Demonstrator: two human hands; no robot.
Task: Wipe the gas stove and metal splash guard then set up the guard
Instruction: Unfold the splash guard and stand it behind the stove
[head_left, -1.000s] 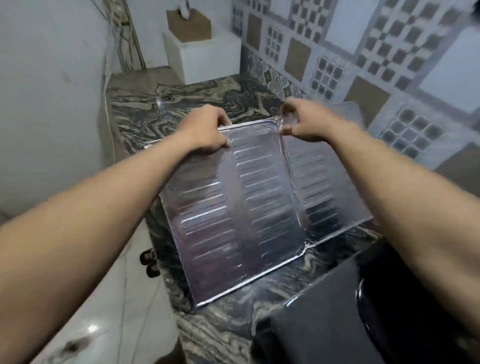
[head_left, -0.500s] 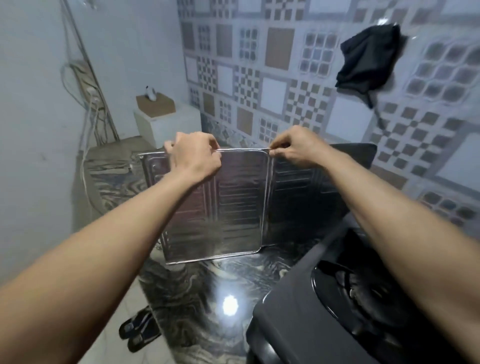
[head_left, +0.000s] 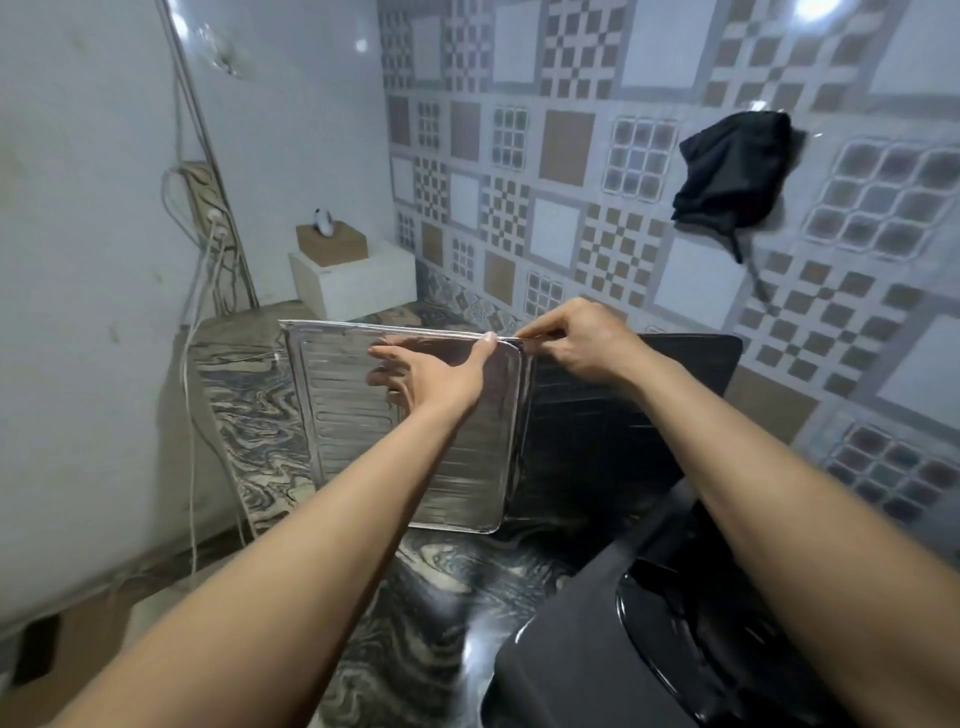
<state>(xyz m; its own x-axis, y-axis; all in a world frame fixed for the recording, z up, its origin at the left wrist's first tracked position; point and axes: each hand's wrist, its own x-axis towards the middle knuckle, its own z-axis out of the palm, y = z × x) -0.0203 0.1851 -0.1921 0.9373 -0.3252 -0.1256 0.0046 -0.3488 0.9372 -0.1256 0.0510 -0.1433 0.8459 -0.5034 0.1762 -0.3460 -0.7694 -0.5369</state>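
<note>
The shiny ribbed metal splash guard (head_left: 343, 405) stands upright on the marbled counter, its panels hinged. My left hand (head_left: 431, 374) lies flat with fingers spread against the middle panel, thumb touching the top edge. My right hand (head_left: 576, 338) pinches the guard's top edge at the hinge. A darker panel (head_left: 623, 426) angles off to the right, behind the black gas stove (head_left: 597, 654), which fills the lower right corner.
A black cloth (head_left: 732, 171) hangs on the patterned tile wall at right. A white box (head_left: 358, 280) with a cardboard box on it sits at the counter's far end. White cables (head_left: 192, 374) run down the left wall. The counter's left edge drops to the floor.
The guard went from leaning back towards me to standing upright. My left hand let go of the top edge and now presses flat on the panel. The right hand still pinches the top.
</note>
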